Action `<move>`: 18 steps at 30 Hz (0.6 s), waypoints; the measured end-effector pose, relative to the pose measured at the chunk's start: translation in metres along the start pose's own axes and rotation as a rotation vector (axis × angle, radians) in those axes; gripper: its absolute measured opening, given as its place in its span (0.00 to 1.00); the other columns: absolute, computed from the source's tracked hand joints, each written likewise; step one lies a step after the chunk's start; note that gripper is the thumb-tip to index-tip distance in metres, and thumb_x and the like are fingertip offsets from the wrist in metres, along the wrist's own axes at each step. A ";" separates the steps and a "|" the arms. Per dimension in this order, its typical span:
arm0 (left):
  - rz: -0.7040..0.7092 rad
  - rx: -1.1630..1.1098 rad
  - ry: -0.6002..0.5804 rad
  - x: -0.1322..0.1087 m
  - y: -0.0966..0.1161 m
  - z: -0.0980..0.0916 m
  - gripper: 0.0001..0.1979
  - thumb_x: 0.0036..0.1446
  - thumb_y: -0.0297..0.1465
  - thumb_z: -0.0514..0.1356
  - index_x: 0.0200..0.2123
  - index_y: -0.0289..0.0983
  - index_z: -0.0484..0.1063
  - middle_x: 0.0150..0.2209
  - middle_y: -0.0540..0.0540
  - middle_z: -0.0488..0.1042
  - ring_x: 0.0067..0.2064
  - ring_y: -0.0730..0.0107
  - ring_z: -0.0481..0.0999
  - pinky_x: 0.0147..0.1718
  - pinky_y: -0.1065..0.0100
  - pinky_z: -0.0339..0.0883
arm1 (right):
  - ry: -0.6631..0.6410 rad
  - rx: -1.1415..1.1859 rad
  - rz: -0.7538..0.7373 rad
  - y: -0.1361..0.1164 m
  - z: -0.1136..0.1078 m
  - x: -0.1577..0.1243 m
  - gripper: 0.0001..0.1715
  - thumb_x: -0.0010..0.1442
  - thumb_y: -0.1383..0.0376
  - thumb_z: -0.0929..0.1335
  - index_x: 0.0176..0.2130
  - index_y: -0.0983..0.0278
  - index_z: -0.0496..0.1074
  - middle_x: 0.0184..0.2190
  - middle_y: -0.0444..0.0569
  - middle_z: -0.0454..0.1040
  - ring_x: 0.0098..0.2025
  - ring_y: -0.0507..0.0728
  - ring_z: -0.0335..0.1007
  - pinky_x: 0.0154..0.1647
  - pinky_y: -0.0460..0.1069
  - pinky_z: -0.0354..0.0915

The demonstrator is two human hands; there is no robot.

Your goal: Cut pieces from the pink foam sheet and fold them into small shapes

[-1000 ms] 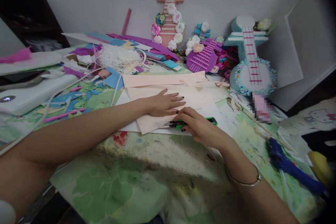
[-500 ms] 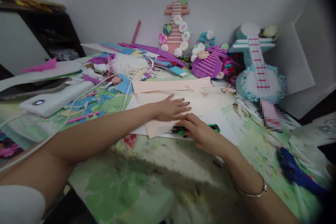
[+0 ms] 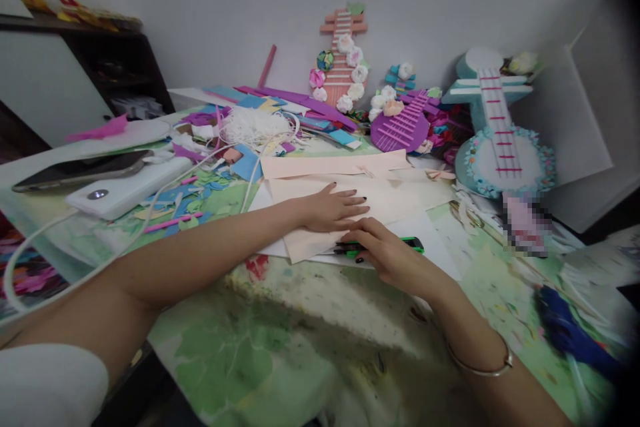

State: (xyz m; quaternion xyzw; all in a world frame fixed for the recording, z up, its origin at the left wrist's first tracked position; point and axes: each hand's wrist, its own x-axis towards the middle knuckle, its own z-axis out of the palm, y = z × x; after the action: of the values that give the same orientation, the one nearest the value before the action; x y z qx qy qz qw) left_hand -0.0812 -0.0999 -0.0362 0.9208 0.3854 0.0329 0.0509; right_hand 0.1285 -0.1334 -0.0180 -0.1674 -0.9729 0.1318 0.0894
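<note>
Head view: a smooth peach paper sheet [image 3: 320,240] is pressed flat by the left hand [image 3: 333,208], fingers spread; a green-and-black plastic cutter [image 3: 385,247] is gripped by the right hand [image 3: 387,255].

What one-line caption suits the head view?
Left hand flat on peach paper; right hand grips a green cutter.

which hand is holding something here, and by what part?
Right hand grips the green-and-black cutter around its middle, both ends sticking out. Left hand holds nothing, lying flat on the peach sheet.
</note>
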 end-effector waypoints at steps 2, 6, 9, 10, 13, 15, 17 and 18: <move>0.005 -0.006 0.007 0.000 -0.001 0.001 0.30 0.65 0.47 0.36 0.66 0.44 0.46 0.68 0.46 0.45 0.68 0.56 0.42 0.61 0.44 0.35 | -0.006 -0.001 -0.004 -0.001 0.002 0.001 0.29 0.54 0.80 0.60 0.54 0.64 0.63 0.52 0.57 0.63 0.57 0.63 0.58 0.53 0.58 0.63; 0.013 -0.003 0.012 0.001 -0.003 0.003 0.29 0.65 0.47 0.36 0.66 0.43 0.46 0.68 0.45 0.45 0.68 0.55 0.42 0.61 0.42 0.36 | -0.019 -0.019 0.000 -0.003 0.001 0.001 0.29 0.55 0.80 0.60 0.54 0.64 0.62 0.52 0.58 0.62 0.57 0.63 0.57 0.54 0.59 0.63; 0.015 0.013 0.011 0.001 -0.003 0.004 0.29 0.66 0.46 0.36 0.66 0.43 0.46 0.68 0.45 0.45 0.68 0.56 0.42 0.61 0.42 0.36 | -0.020 -0.025 0.021 -0.005 -0.002 -0.001 0.29 0.55 0.80 0.60 0.54 0.63 0.62 0.52 0.57 0.63 0.56 0.63 0.59 0.53 0.59 0.64; 0.015 0.018 0.012 0.001 -0.003 0.004 0.29 0.66 0.46 0.37 0.66 0.43 0.46 0.68 0.45 0.45 0.68 0.56 0.42 0.61 0.42 0.36 | -0.019 -0.023 0.027 -0.005 -0.003 -0.002 0.29 0.55 0.80 0.60 0.54 0.63 0.62 0.51 0.57 0.63 0.56 0.63 0.59 0.52 0.59 0.64; 0.014 0.017 0.012 0.001 -0.002 0.004 0.29 0.65 0.46 0.36 0.66 0.43 0.46 0.68 0.46 0.44 0.68 0.56 0.42 0.61 0.43 0.35 | -0.018 -0.013 0.031 -0.006 -0.004 -0.003 0.29 0.55 0.80 0.59 0.54 0.62 0.62 0.52 0.57 0.63 0.56 0.63 0.59 0.53 0.59 0.64; 0.008 0.009 0.011 0.001 -0.002 0.004 0.30 0.65 0.47 0.36 0.66 0.43 0.46 0.68 0.46 0.45 0.68 0.56 0.42 0.62 0.44 0.34 | -0.023 -0.011 0.027 -0.006 -0.003 -0.001 0.28 0.56 0.80 0.59 0.54 0.62 0.62 0.52 0.57 0.63 0.57 0.63 0.58 0.53 0.59 0.64; 0.002 -0.001 0.012 0.002 -0.002 0.004 0.30 0.65 0.48 0.35 0.66 0.43 0.46 0.68 0.46 0.45 0.68 0.56 0.42 0.62 0.45 0.33 | -0.026 -0.012 0.020 -0.005 -0.001 0.000 0.28 0.56 0.80 0.59 0.54 0.63 0.62 0.52 0.58 0.63 0.57 0.63 0.58 0.53 0.59 0.64; 0.000 -0.006 0.015 0.002 -0.002 0.004 0.30 0.65 0.48 0.36 0.66 0.44 0.46 0.68 0.46 0.45 0.68 0.56 0.42 0.62 0.45 0.33 | -0.026 -0.009 0.012 -0.005 0.000 0.002 0.28 0.56 0.80 0.60 0.54 0.63 0.62 0.52 0.58 0.63 0.57 0.63 0.58 0.53 0.60 0.64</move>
State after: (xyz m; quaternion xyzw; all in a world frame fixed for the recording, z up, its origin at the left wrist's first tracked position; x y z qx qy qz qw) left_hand -0.0809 -0.0976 -0.0405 0.9203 0.3856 0.0410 0.0510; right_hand 0.1257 -0.1370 -0.0164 -0.1720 -0.9735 0.1301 0.0754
